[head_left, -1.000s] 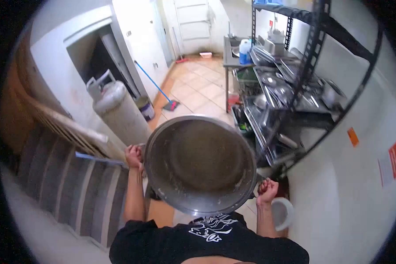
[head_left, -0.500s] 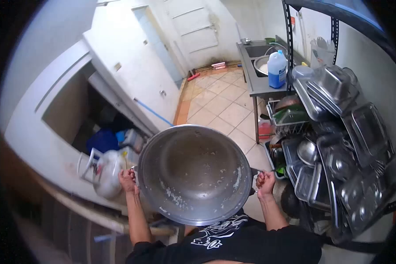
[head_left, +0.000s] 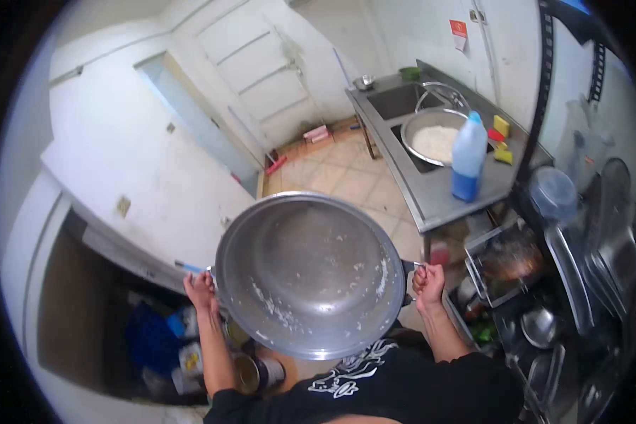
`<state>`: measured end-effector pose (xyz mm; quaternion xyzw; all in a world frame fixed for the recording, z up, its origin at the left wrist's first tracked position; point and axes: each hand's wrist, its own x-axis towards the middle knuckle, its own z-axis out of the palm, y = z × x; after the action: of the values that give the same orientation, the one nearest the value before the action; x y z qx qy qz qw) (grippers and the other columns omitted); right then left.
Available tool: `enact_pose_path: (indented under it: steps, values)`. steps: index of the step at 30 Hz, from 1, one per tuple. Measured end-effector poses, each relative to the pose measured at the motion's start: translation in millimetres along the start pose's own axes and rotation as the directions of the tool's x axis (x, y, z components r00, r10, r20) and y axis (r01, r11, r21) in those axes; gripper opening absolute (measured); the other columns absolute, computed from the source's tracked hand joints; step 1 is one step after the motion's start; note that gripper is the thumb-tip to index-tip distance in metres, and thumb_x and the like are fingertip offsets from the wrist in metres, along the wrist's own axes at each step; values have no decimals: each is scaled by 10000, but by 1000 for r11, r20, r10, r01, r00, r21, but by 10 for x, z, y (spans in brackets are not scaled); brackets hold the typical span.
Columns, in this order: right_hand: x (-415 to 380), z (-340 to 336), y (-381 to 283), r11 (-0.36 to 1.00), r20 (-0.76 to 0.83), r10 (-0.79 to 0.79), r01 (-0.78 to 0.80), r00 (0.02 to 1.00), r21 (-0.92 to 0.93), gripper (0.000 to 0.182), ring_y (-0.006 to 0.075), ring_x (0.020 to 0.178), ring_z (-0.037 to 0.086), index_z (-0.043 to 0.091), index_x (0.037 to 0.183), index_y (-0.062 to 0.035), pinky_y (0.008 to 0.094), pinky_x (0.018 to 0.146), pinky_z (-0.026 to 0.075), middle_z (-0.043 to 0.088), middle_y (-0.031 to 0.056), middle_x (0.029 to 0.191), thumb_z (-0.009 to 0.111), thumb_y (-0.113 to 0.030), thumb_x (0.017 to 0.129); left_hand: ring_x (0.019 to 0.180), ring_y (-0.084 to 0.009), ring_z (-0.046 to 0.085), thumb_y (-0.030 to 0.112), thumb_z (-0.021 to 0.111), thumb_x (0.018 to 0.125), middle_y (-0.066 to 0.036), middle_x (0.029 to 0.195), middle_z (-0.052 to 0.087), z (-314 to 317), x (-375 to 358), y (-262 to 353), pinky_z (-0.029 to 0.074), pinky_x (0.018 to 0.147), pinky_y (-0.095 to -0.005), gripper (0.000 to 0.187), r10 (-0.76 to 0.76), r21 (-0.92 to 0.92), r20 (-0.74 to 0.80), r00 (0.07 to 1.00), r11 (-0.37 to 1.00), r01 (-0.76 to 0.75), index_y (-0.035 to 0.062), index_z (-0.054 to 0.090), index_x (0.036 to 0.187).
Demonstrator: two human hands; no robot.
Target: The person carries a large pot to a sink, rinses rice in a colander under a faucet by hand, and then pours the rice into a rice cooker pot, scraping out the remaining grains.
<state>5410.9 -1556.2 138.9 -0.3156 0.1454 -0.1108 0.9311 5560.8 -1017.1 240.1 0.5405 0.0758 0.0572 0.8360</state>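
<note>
A large, deep metal pot (head_left: 304,247) is held out in front of my body, its mouth tilted up towards me. White bits that look like rice grains cling to its inner wall and bottom. My left hand (head_left: 201,291) is closed round the handle on the left side. On the opposite side, my right hand (head_left: 429,285) grips the other handle (head_left: 408,266) in a fist. Both hands carry the pot clear of the floor.
Ahead on the right stands a steel sink counter (head_left: 431,201) with a bowl of white grains (head_left: 434,141) and a bottle of blue liquid (head_left: 468,159). Metal trays (head_left: 572,275) and a ladle (head_left: 540,326) fill the right side. Tiled floor (head_left: 353,173) runs towards a door (head_left: 251,63).
I have moved forward with the pot still in both hands. The sink counter is nearer, and the gas cylinder on the left has gone out of view.
</note>
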Motion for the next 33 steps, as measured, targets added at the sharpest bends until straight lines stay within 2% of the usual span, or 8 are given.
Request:
enact_pose_path:
  steps: [6,10,16,22,26,27,28,33]
  values:
    - [1627,1011,273,997,-74,-72,69,995,-40,291,65,383,213,335,623,-146,237,356,154,263,-48,483,399,-346,825,518,-85,417,535,365,839,9,614,476,430,1712,358,293,443,-186,503,-21,-60,-97,995,998,15,67,540,779]
    - [2593,1531,565,999,-5,5,-5,1000,35,290,72,390,199,344,625,-141,235,368,162,261,-49,483,414,-347,817,529,-80,389,516,393,837,22,655,479,498,3020,546,277,446,-209,473,27,-32,3,1000,999,-27,69,541,794]
    - [3778,2043,838,988,-107,-142,148,984,50,301,69,400,210,342,611,-138,239,378,159,267,-47,501,424,-348,812,562,-76,407,508,414,833,12,689,508,1122,5004,525,289,502,-192,465,-28,35,190,981,999,22,63,543,806]
    - [4530,2364,656,936,-368,-249,320,896,144,306,79,360,198,340,605,-145,240,345,162,248,-52,459,386,-361,817,588,-78,413,521,419,829,17,701,499,2638,6782,594,294,520,-206,471,-167,199,409,897,976,91,66,541,809]
    - [5378,2187,91,876,-464,-343,456,817,155,313,85,351,191,338,599,-149,248,332,158,239,-47,451,373,-377,810,540,-82,383,542,422,815,43,627,444,4385,7584,123,275,495,-210,473,-247,240,604,758,963,123,81,528,786]
    - [5598,2150,-80,871,-520,-330,466,788,153,312,88,351,193,334,596,-149,249,331,158,240,-47,451,370,-376,809,524,-82,375,550,420,808,50,605,426,4756,7819,-65,271,478,-214,474,-254,249,603,756,961,124,89,527,781]
    - [5564,2307,3,871,-545,-235,423,805,249,312,88,351,193,334,596,-149,249,331,158,240,-47,451,370,-376,809,524,-82,375,550,420,808,50,605,426,4918,7787,314,271,478,-214,474,-289,352,564,774,931,91,89,527,781]
    - [6450,1976,-910,776,-647,-375,606,664,173,304,84,374,206,351,590,-148,244,353,160,257,-49,468,393,-356,808,562,-86,377,551,402,812,44,639,436,6944,8507,-349,269,503,-214,490,-394,406,686,612,905,127,82,544,815]
